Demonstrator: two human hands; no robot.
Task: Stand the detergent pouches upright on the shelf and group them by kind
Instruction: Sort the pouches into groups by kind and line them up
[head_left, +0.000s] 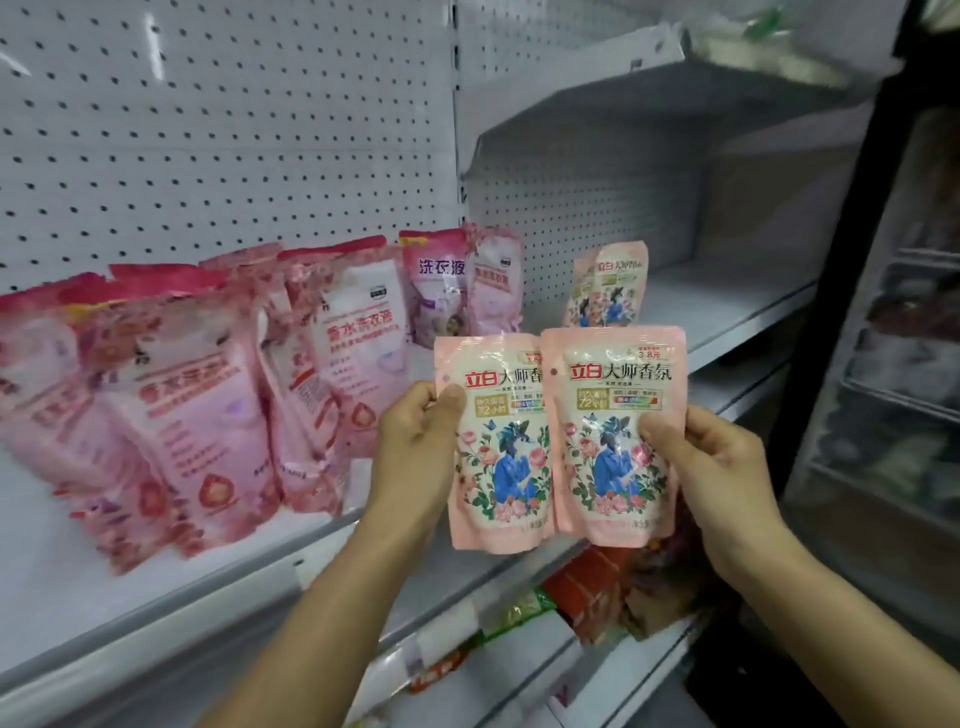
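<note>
Before the shelf, held in the air: two matching pale-pink floral pouches, upright, printed faces toward the camera, side by side. Left-hand pouch: its right edge tucked behind the other; the left hand grips its left edge, thumb pressed on the front, fingers curled behind. Right-hand pouch: overlapping in front; the right hand grips its right edge, thumb on the front near the flower print, fingers curled behind.

On the shelf, behind the held pair: one more pouch of the same floral kind, standing upright, leaning slightly, alone and well apart from the rest.

On the shelf, left part: a group of larger deep-pink pouches, several leaning on one another, tilted rather than straight; exact count cannot be told through blur. Behind them, near the back panel: a pouch with a purple-white front, upright, just beside a pale-pink pouch, touching it.

Backing: white pegboard panel.

Below the shelf: a lower tier holding red and green packets, blurred.
</note>
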